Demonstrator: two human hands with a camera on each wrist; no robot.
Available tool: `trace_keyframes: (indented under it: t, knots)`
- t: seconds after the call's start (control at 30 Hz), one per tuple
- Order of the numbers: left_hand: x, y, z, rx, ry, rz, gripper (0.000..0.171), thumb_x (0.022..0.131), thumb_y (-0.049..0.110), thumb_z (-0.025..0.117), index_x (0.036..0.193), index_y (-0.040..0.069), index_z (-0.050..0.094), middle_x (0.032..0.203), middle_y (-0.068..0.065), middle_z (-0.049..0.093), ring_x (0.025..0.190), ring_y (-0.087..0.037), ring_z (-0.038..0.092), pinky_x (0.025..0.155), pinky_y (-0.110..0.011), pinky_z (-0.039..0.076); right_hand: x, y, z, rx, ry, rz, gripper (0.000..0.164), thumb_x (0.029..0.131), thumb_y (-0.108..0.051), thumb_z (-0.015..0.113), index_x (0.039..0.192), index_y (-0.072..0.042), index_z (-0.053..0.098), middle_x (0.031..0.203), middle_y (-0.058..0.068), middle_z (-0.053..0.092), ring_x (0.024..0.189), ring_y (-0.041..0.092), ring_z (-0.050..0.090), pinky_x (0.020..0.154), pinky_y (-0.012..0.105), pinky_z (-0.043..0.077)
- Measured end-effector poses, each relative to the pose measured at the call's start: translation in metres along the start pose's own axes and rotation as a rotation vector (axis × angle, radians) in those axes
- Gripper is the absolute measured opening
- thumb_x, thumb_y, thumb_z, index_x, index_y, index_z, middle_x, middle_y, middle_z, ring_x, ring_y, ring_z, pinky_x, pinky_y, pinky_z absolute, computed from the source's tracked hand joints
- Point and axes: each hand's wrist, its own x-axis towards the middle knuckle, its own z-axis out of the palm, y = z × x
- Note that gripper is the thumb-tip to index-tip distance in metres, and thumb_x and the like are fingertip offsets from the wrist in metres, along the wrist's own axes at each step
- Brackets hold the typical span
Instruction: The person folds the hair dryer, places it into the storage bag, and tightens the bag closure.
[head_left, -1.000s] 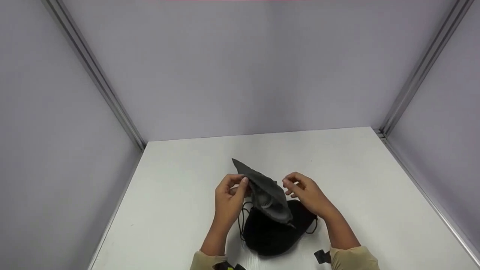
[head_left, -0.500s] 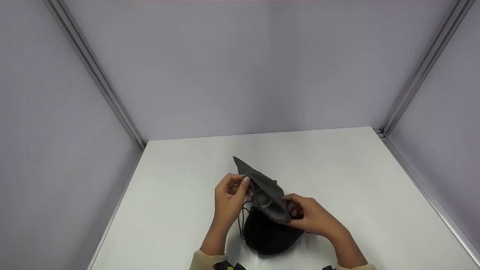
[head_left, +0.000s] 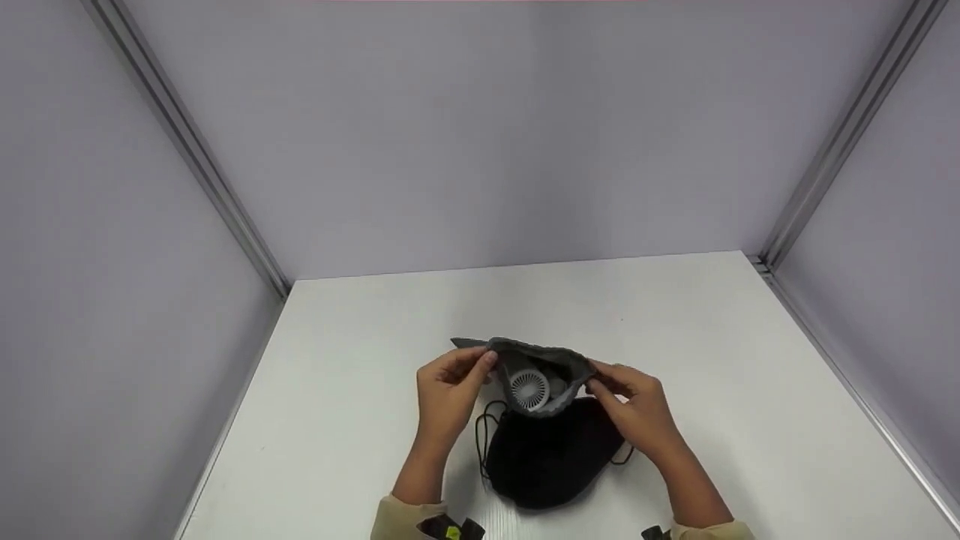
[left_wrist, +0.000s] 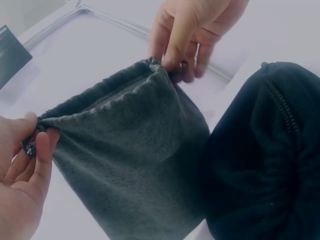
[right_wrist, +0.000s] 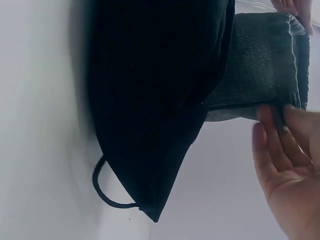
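Note:
Both hands hold up a grey cloth pouch [left_wrist: 135,155] by its rim, the mouth spread wide. The left hand [head_left: 448,394] pinches the left end of the rim between thumb and fingers. At the other end, the right hand [head_left: 637,409] pinches the rim the same way. Inside the mouth shows a grey device with a round slotted grille [head_left: 529,389]; the rest of it is hidden by the cloth. A stuffed black drawstring bag [head_left: 551,465] lies just below the pouch, nearer the person, with a cord loop [right_wrist: 107,197] at its side.
A white table [head_left: 337,420] lies under everything, with grey panels [head_left: 480,150] at its back and sides. More black cord [head_left: 480,442] loops out on the black bag's left.
The right hand came down to the pouch's right end, took hold and raised it slightly. The pouch mouth has widened and turned toward the head camera, showing the round grille.

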Motion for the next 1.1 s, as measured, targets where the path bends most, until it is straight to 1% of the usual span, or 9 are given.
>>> trace_keyframes:
  t: [0.1,0.17,0.33,0.4,0.53,0.73,0.83,1.0,1.1]
  knots:
    - [0.003,0.002,-0.006,0.005,0.015,-0.002,0.011,0.095,0.011,0.08,0.105,0.004,0.082,0.092,-0.014,0.081,0.08,-0.032,0.078,0.072,-0.036,0.066,0.004,0.001,-0.004,-0.001,0.065,-0.023,0.024,0.096,0.006,0.073,0.115,-0.007,0.08,0.102,0.006,0.078,0.088,0.012,0.075,0.082,0.016,0.06]
    - [0.005,0.003,-0.011,0.017,0.036,-0.004,0.01,0.096,0.011,0.079,0.104,0.005,0.082,0.091,-0.013,0.08,0.079,-0.032,0.077,0.071,-0.036,0.065,0.007,0.001,-0.008,-0.005,0.094,-0.011,0.02,0.098,0.005,0.071,0.111,-0.008,0.079,0.1,0.005,0.076,0.087,0.011,0.073,0.082,0.016,0.059]
    - [0.011,0.001,-0.025,0.076,0.117,0.005,0.006,0.097,0.01,0.079,0.101,0.006,0.081,0.09,-0.013,0.08,0.076,-0.026,0.076,0.068,-0.03,0.063,0.012,0.001,-0.022,0.022,0.166,0.098,0.01,0.104,-0.002,0.065,0.108,-0.004,0.074,0.095,0.002,0.072,0.085,0.01,0.07,0.08,0.017,0.059]
    - [0.013,0.0,-0.031,0.092,0.155,0.004,0.006,0.097,0.01,0.078,0.101,0.006,0.08,0.09,-0.014,0.079,0.076,-0.023,0.075,0.069,-0.028,0.063,0.013,0.002,-0.029,0.021,0.198,0.133,0.011,0.106,-0.005,0.064,0.107,-0.002,0.074,0.091,0.0,0.071,0.084,0.011,0.07,0.08,0.017,0.059]
    - [0.016,-0.002,-0.042,0.095,0.207,0.0,0.006,0.098,0.009,0.077,0.101,0.004,0.079,0.089,-0.017,0.078,0.078,-0.023,0.074,0.072,-0.027,0.063,0.016,0.003,-0.046,0.021,0.243,0.166,0.014,0.107,-0.007,0.062,0.107,0.003,0.072,0.091,-0.002,0.069,0.083,0.01,0.069,0.079,0.017,0.058]
    - [0.021,-0.003,-0.057,0.114,0.254,0.003,0.008,0.099,0.009,0.076,0.103,0.003,0.079,0.09,-0.016,0.079,0.08,-0.02,0.075,0.073,-0.026,0.063,0.02,0.005,-0.067,0.078,0.308,0.228,0.02,0.109,-0.014,0.06,0.11,0.004,0.068,0.093,0.013,0.067,0.083,0.01,0.067,0.081,0.019,0.059]
    - [0.022,-0.005,-0.064,0.122,0.28,-0.005,0.007,0.098,0.008,0.076,0.102,0.002,0.079,0.089,-0.018,0.078,0.078,-0.017,0.075,0.072,-0.025,0.062,0.021,0.008,-0.075,0.116,0.345,0.277,0.023,0.11,-0.019,0.06,0.111,0.004,0.067,0.093,0.013,0.066,0.082,0.01,0.067,0.081,0.019,0.06]
    - [0.019,-0.015,-0.082,0.121,0.402,-0.011,0.008,0.097,0.005,0.078,0.099,-0.002,0.079,0.089,-0.023,0.077,0.075,-0.014,0.075,0.07,-0.022,0.062,0.019,0.016,-0.091,0.267,0.434,0.369,0.024,0.108,-0.019,0.063,0.11,0.005,0.066,0.091,0.005,0.064,0.08,0.011,0.066,0.079,0.02,0.06]
    - [0.014,-0.023,-0.096,0.141,0.466,-0.017,0.009,0.097,0.004,0.077,0.099,-0.004,0.079,0.089,-0.024,0.077,0.074,-0.012,0.075,0.07,-0.021,0.062,0.014,0.022,-0.097,0.303,0.444,0.414,0.025,0.107,-0.02,0.064,0.11,0.005,0.064,0.091,0.004,0.064,0.08,0.011,0.066,0.078,0.02,0.06]
